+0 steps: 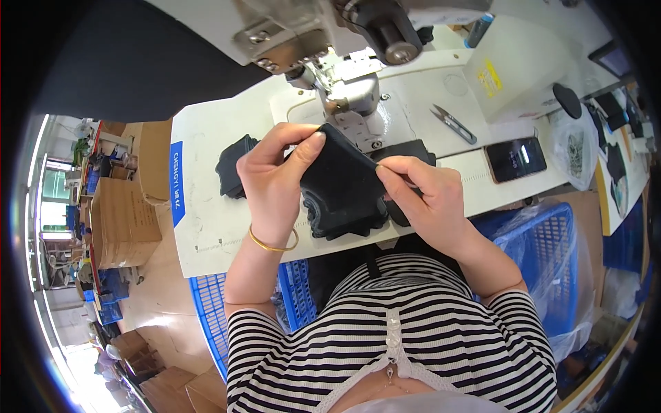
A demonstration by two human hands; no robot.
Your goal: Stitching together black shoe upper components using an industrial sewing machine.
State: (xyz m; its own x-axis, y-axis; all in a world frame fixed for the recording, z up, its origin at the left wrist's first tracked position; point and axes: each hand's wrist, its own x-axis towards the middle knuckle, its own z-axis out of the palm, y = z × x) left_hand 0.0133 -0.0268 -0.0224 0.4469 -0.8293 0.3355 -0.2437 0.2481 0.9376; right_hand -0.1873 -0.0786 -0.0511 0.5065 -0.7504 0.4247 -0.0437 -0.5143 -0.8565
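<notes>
Black cloth is pinched at its edge by my left hand and right hand just before the sewing machine — I judge I'm lining it up — next it needs feeding under the needle.

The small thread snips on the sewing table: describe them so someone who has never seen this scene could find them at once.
Start at the white sewing table and the sewing machine at its far edge. Just right of the machine's needle area, between it and the dark phone, lie the thread snips, untouched by either hand. They are the only slim metal tool there, with dark handles and pointed silver blades, lying diagonally.
</notes>
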